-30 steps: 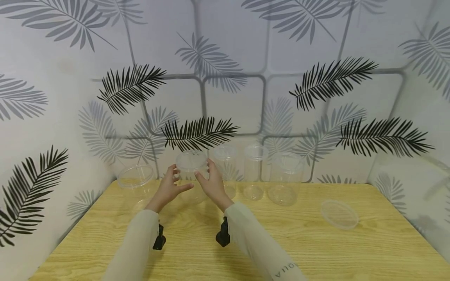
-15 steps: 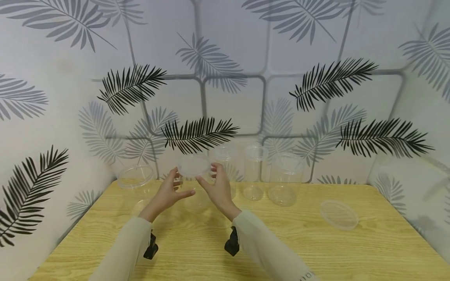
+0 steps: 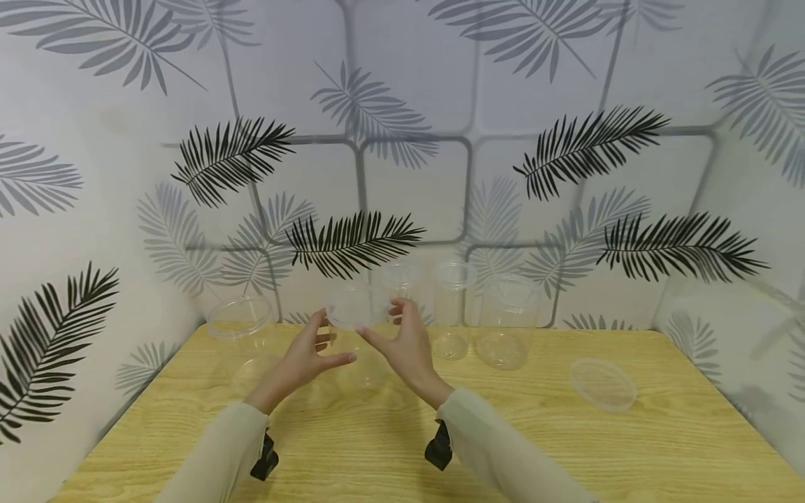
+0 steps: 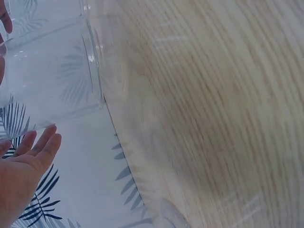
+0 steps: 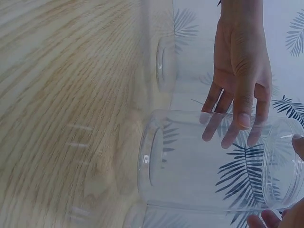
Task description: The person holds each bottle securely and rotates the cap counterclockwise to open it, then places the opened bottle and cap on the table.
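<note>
The patterned wall [image 3: 415,183] is met by a wood-grain counter [image 3: 352,447], on which clear jars are set out. At the left, a wide jar [image 3: 239,328] is stood alone, its mouth seemingly uncovered. Toward the right, a stout jar [image 3: 508,325], a slim jar [image 3: 451,314] and a rear jar [image 3: 399,274], the last partly hidden, are lined up near the wall; their tops look covered, so that part is judged done. Before the rear jar, a middle jar [image 5: 204,166] is held upright or merely flanked, the left hand [image 3: 298,356] and right hand [image 3: 409,349] being set apart at its sides with fingers extended; whether it is touched cannot be told. Its top seems covered too. A loose lid [image 3: 602,384] is laid flat at the right, well apart; the wide jar is judged left to be covered.
</note>
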Available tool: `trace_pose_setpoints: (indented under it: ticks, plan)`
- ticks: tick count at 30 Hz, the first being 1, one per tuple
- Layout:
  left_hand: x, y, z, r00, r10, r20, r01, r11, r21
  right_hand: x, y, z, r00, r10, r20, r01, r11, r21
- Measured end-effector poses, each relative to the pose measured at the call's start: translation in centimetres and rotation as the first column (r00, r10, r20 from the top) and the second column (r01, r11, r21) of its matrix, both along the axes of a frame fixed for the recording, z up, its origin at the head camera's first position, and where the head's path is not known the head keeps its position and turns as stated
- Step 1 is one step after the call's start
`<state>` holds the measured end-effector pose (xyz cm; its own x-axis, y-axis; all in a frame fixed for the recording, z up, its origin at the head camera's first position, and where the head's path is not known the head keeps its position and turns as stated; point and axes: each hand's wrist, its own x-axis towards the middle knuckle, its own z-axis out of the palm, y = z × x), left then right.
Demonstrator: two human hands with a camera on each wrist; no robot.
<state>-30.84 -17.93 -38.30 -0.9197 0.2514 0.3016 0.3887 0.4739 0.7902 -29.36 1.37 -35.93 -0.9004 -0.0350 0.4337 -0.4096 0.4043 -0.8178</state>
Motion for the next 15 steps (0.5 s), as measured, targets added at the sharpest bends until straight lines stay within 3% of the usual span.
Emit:
trace_pose_setpoints:
  ticks: [7, 15]
  plan:
    - [0.7, 1.2, 0.0, 0.996, -0.084, -0.006, 0.084, 0.996, 0.026, 0.3, 2.0, 0.5, 0.998, 0.053, 0.029, -0.053, 0.998, 0.016]
    - [1.3, 3.1, 0.0, 0.987, -0.161, -0.002, 0.161, 0.987, 0.027, 0.0, 5.2, 0.6, 0.98, 0.191, 0.06, -0.194, 0.98, 0.05]
